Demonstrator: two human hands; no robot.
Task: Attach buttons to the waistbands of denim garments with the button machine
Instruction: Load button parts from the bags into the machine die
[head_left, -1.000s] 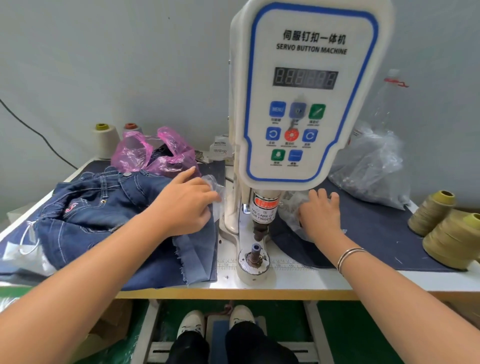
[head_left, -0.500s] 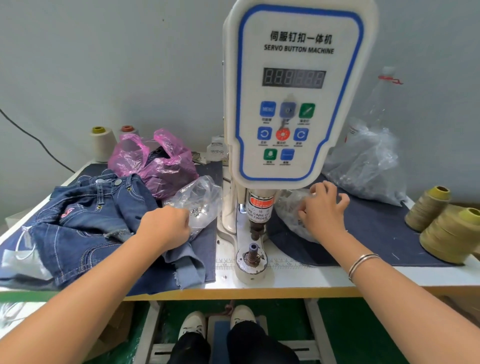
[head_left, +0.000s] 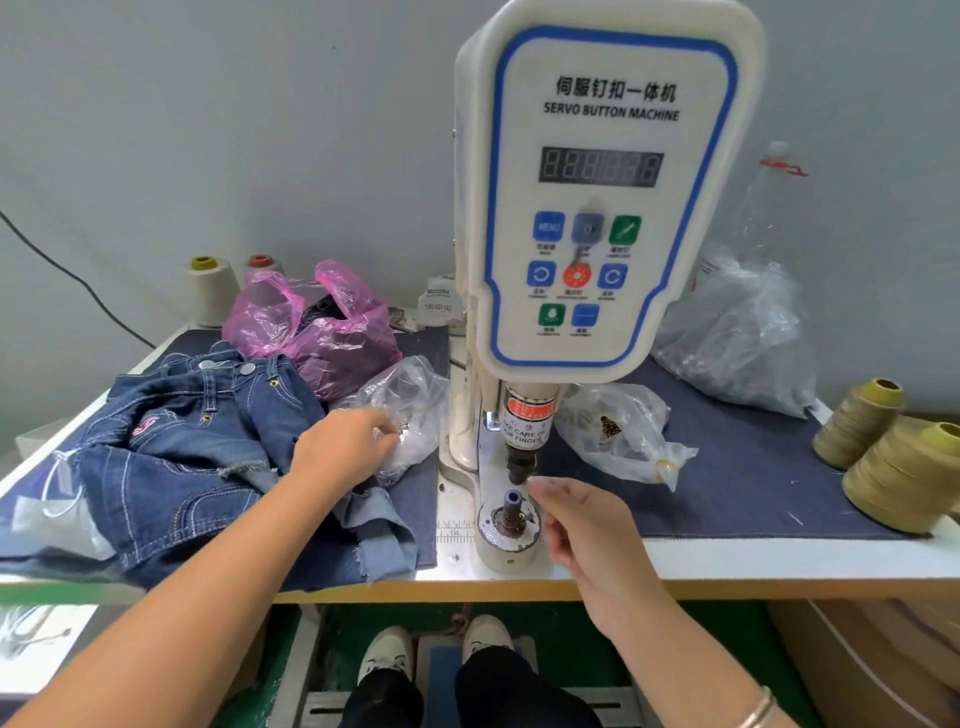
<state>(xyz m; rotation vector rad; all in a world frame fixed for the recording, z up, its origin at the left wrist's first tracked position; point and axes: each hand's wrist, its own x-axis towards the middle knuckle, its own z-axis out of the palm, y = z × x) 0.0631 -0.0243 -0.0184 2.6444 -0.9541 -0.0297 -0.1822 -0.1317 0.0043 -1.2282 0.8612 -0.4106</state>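
two hands are seen over a white table (head_left: 727, 564) covered in part by a dark blue cloth (head_left: 753, 483). the left hand (head_left: 345, 452) is held over the right edge of the denim garment (head_left: 192, 447), with its fingertips curled together at the mouth of a clear plastic bag (head_left: 410, 410) lying between the garment and the button machine (head_left: 597, 208); something small seems to be pinched there, but what it is cannot be told. the garment is heaped to the left of the machine, its waistband turned toward the back of the table, and a silver button (head_left: 246, 368) is already seen on that waistband. a frayed flap of denim is draped toward the table's front edge, under the left forearm.

the right hand (head_left: 582, 530) is held just beside the machine's lower post (head_left: 511, 512), to its right, fingers loosely curled and the fingertips brought close to the post top; whether anything is held between them cannot be told. the garment is kept apart from this hand, on the far side of the post.

a second clear bag (head_left: 623, 431) is laid right of the machine, a pink bag (head_left: 311, 327) behind the garment, and olive thread cones (head_left: 898, 467) at the right edge. both feet are set at a pedal (head_left: 441, 675) below.
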